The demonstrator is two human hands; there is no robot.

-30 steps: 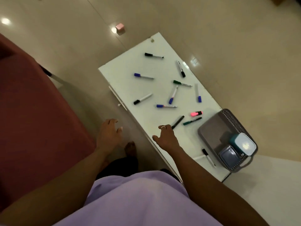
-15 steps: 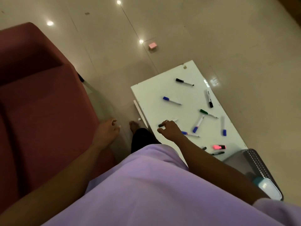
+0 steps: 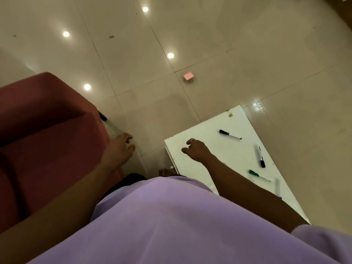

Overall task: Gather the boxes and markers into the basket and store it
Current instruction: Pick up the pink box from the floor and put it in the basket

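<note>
A small pink box (image 3: 188,76) lies on the tiled floor beyond the white table (image 3: 213,128). On the table lie a black-capped marker (image 3: 229,134), a second black-capped marker (image 3: 260,156), a green one (image 3: 259,175) and a pale one (image 3: 277,186) partly behind my arm. My right hand (image 3: 196,150) hovers over the table's near-left corner, fingers loosely curled and apart, nothing seen in it. My left hand (image 3: 120,147) hangs open beside the sofa edge. The basket is out of view.
A dark red sofa (image 3: 47,130) fills the left side. A narrow strip of floor runs between sofa and table, where my bare foot (image 3: 165,171) shows. My purple top hides the lower view. Ceiling lights reflect off the glossy tiles.
The view has swung toward the table's far end, and the basket and nearer markers have left the frame. My right hand has travelled along the table toward its far-left corner.
</note>
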